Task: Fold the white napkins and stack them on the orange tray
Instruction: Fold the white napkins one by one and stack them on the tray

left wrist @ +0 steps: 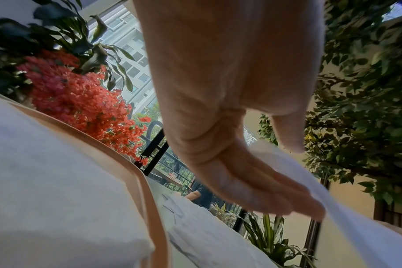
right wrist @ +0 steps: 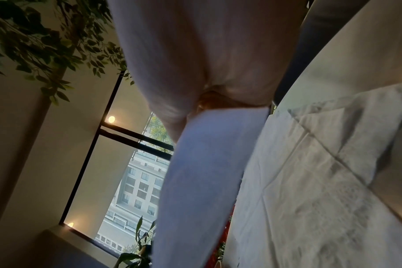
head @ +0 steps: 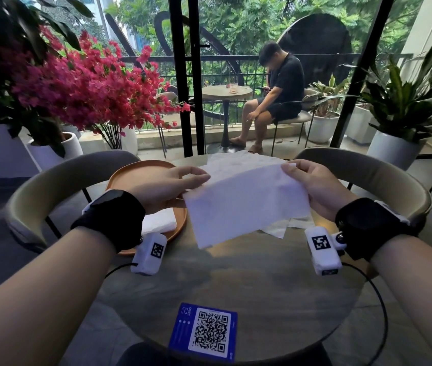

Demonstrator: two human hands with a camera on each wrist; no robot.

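I hold a white napkin [head: 246, 204] up over the round table [head: 249, 283], stretched between my two hands. My left hand [head: 167, 186] pinches its upper left corner between thumb and fingertips; in the left wrist view the fingers [left wrist: 252, 192] lie close together against the paper's edge. My right hand [head: 315, 186] pinches the upper right corner, with the fingers curled over the top edge. The sheet hangs slanted, its lower corner toward me and clear of the table.

Under it more loose napkins [head: 283, 225] lie spread flat on the table, overlapping one another. The orange tray [head: 135, 175] sits to the left, partly under my left hand, and one folded napkin [head: 159, 220] lies on its near side. A blue card [head: 204, 331] with a QR code rests at the table's near edge. Two curved chairs [head: 384, 175] stand across the table.
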